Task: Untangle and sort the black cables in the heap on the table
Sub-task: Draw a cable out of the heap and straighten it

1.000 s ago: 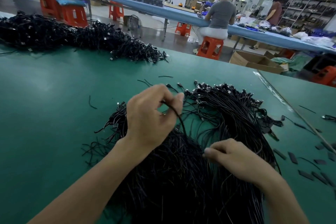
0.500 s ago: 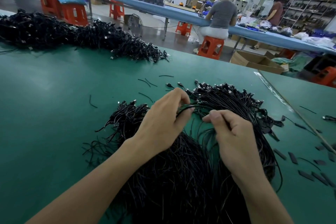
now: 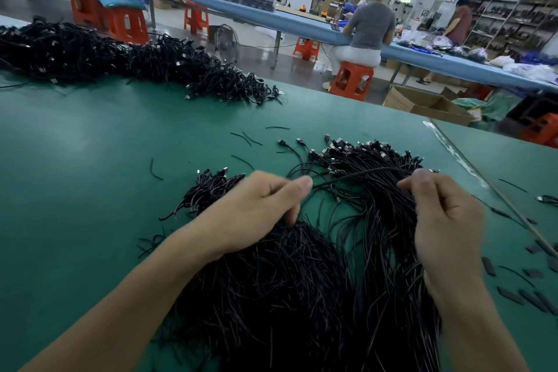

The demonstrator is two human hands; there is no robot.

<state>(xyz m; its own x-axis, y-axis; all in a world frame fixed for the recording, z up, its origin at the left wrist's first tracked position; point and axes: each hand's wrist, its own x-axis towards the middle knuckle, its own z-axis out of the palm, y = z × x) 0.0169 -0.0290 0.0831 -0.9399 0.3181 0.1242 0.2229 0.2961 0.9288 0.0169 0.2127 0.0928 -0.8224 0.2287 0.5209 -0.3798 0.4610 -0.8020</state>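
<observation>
A heap of thin black cables [image 3: 290, 287] with small plugs at their far ends lies on the green table [image 3: 90, 160] in front of me. My left hand [image 3: 256, 211] and my right hand [image 3: 444, 214] are above the heap, apart from each other. Between them one black cable [image 3: 359, 175] is stretched almost straight. The left thumb and fingers pinch its left end; the right fingertips pinch its right end. A smaller bundle of cables [image 3: 211, 187] lies just left of my left hand.
A long pile of more black cables [image 3: 126, 60] runs along the far left of the table. Loose wire bits [image 3: 247, 139] and flat black pieces [image 3: 513, 293] are scattered on the table. A thin rod [image 3: 483, 184] crosses at right. A person sits at the blue bench beyond.
My hands have moved apart: the right hand went right, the left stayed near the middle, and the cable between them has been pulled taut out of the heap.
</observation>
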